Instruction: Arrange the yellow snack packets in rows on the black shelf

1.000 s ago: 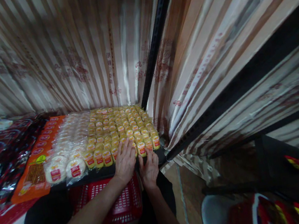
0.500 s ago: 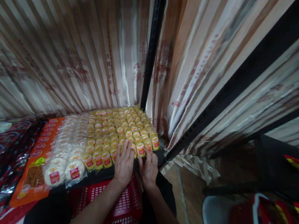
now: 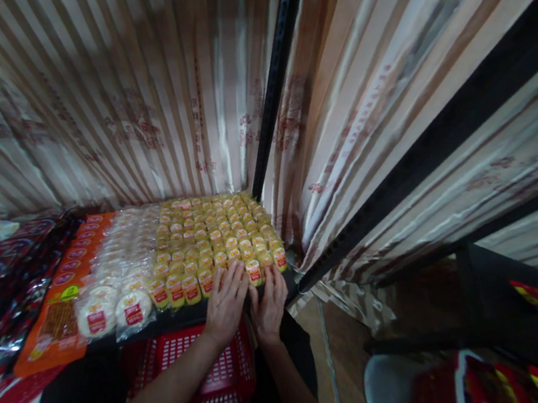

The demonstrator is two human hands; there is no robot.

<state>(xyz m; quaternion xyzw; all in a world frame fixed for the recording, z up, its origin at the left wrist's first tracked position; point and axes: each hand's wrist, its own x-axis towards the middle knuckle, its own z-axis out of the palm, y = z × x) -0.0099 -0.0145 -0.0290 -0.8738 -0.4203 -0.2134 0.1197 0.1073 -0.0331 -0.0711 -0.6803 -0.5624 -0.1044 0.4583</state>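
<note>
Small yellow wrapped cakes (image 3: 212, 227) with red-and-white labels stand in tight rows on the dark shelf (image 3: 180, 317). My left hand (image 3: 226, 301) lies against the front row, its fingers stretched out over the cakes, hiding some of them. Close by on the right, my right hand (image 3: 268, 304) has its fingertips raised against the front faces of the row, thumb apart from the fingers. Between the two hands one front cake (image 3: 254, 272) shows its label. Neither hand is seen gripping a cake.
Left of the cakes are round white packaged wafers (image 3: 132, 309), an orange snack bag (image 3: 49, 338) and dark shiny packs (image 3: 3, 288). Below the shelf sits a red basket (image 3: 212, 398). A black upright post (image 3: 276, 79) and pleated curtain (image 3: 157, 97) stand behind.
Both hands stay at the front row. My left hand has slid slightly down and right; my right hand's fingers have shifted a little to the right and up.
</note>
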